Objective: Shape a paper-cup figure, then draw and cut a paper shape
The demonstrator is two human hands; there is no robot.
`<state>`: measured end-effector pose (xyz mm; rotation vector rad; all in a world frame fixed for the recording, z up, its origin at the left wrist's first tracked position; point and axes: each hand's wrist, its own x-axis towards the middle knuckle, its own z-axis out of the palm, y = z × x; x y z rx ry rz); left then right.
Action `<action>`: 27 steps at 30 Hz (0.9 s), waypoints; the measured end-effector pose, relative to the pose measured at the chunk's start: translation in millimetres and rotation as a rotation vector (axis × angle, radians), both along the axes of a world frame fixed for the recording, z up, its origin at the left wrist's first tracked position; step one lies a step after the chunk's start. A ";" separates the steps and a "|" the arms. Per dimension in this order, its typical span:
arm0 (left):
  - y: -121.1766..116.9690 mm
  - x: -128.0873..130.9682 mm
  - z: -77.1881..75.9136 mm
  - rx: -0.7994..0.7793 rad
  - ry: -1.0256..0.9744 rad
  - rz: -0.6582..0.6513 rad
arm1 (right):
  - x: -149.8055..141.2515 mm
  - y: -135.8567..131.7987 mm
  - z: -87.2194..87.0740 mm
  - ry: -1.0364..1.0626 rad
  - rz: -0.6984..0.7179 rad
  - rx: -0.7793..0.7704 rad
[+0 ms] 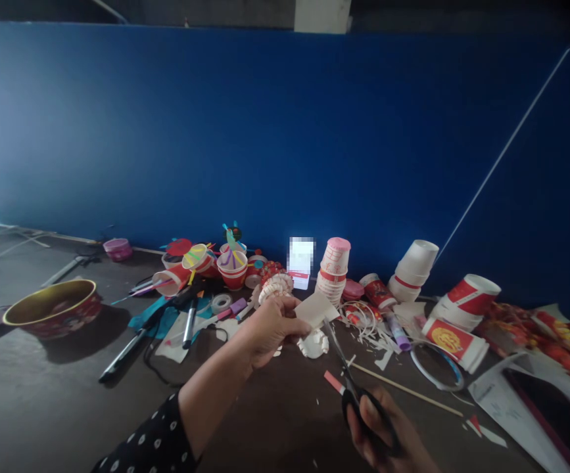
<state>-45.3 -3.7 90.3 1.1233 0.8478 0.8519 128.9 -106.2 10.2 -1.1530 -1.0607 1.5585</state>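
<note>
My left hand (277, 325) pinches a small piece of off-white paper (318, 309) by its left side, over the middle of the table. In my right hand (388, 427) is a pair of black-handled scissors (344, 364), with fingers through the handle loops. The scissor blades point up and away from me, their tips at the paper's right edge. Whether the blades bite into the paper is too small to tell. Just beneath the paper lies a white, round piece with a scalloped edge (313, 345), partly hidden. A similar white ruffled piece (275, 287) sits behind my left hand.
Stacked paper cups (331, 279) and a lit phone screen (302, 263) stand near the blue partition (285, 144). Decorated cups (233, 268), a marker (189, 325) and a gold-rimmed bowl (52, 309) are leftward. Rightward lie a wooden stick (407, 389), tape roll (436, 366) and dark phone (546, 414).
</note>
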 end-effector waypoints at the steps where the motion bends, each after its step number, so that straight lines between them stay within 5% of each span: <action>1: -0.2 -0.4 0.6 0.001 -0.005 -0.004 | 0.5 0.2 -0.7 0.005 0.033 -0.012; 7: -1.0 -1.6 4.7 -0.005 -0.002 -0.029 | -2.0 -5.7 0.5 0.104 -0.072 -0.041; 27: 3.9 -7.2 7.8 -0.041 0.003 -0.072 | -3.1 -5.3 1.4 0.140 0.023 0.010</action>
